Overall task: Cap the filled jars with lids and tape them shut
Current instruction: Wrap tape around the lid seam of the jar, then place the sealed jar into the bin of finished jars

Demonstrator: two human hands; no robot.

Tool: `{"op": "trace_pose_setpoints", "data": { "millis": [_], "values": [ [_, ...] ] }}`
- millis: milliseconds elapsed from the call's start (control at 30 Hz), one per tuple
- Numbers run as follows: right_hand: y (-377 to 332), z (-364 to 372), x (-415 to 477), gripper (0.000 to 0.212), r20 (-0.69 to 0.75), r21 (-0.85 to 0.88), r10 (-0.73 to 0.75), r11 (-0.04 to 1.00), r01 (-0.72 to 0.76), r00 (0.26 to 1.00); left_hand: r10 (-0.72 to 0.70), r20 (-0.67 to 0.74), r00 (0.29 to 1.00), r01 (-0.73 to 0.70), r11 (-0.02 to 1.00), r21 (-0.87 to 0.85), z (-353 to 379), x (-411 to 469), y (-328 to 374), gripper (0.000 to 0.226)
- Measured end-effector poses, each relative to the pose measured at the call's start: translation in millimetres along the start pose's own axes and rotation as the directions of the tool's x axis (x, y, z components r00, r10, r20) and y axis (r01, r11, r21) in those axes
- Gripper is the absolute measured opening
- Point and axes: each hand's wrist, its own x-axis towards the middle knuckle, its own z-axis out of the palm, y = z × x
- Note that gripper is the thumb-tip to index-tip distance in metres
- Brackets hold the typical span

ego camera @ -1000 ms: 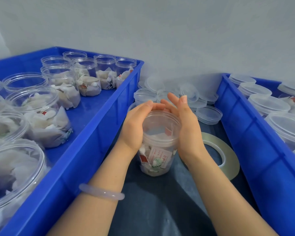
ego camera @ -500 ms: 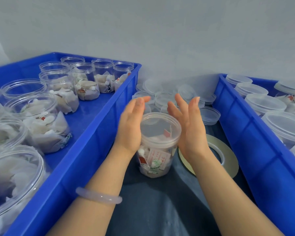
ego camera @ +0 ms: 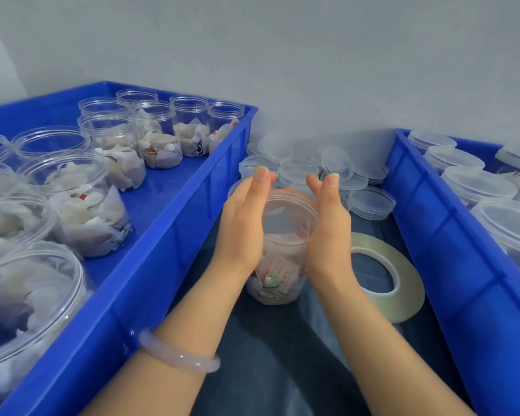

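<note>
Between the palms: filled jar [ego camera: 282, 253], upright on dark mat [ego camera: 282, 364], lid [ego camera: 288, 207] on; left hand [ego camera: 243, 223] and right hand [ego camera: 327, 229] flat against its sides, fingers straight, tips apart; tape roll [ego camera: 406, 283] flat just right of right wrist; loose lids [ego camera: 336, 166] piled beyond fingertips

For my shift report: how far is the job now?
Done: capped jars stand in the right bin. In hand: left hand and right hand flat against the lidded centre jar; tape roll lies beside it. Left: open filled jars in the left bin.
</note>
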Motion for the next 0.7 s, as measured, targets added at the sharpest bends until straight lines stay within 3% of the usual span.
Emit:
{"op": "trace_pose_setpoints", "data": {
  "millis": [67,200,300,400,533,633,700],
  "values": [
    [-4.0,-4.1,4.5,0.038,0.047,0.027,0.047,0.998,-0.049,0.998,0.018,-0.002,1.000,-0.018,1.000,-0.006,-5.3,-0.1,-1.3,0.054],
    [-1.5,-5.3,4.6,0.061,0.089,0.020,0.031,0.999,-0.033,0.995,0.118,-0.173,0.978,-0.116,0.993,0.019,0.2,-10.8,-13.7,0.062],
    [2.8,2.6,-1.3,0.040,-0.020,-0.023,-0.073,0.997,0.072,0.997,0.126,-0.245,0.961,-0.126,0.992,0.019,13.1,-11.4,-19.5,0.043],
    [7.4,3.7,0.9,0.042,-0.162,-0.031,-0.090,0.996,0.086,0.983,0.092,-0.234,0.968,-0.098,0.995,-0.015,13.7,-3.0,-22.9,0.046],
    [10.5,4.8,0.9,0.040,-0.129,0.008,-0.101,0.995,0.103,0.986,0.112,-0.183,0.977,-0.117,0.993,-0.020,9.8,-3.9,-26.4,0.047],
    [11.6,3.1,-2.2,0.044,-0.055,0.015,-0.190,0.981,0.191,0.980,0.137,-0.152,0.979,-0.140,0.990,-0.011,8.7,-5.2,-29.8,0.069],
    [12.6,2.8,-2.9,0.031,-0.067,0.013,-0.223,0.974,0.225,0.972,0.162,-0.163,0.973,-0.167,0.986,-0.019,8.9,-5.6,-29.1,0.055]
  ]
}}
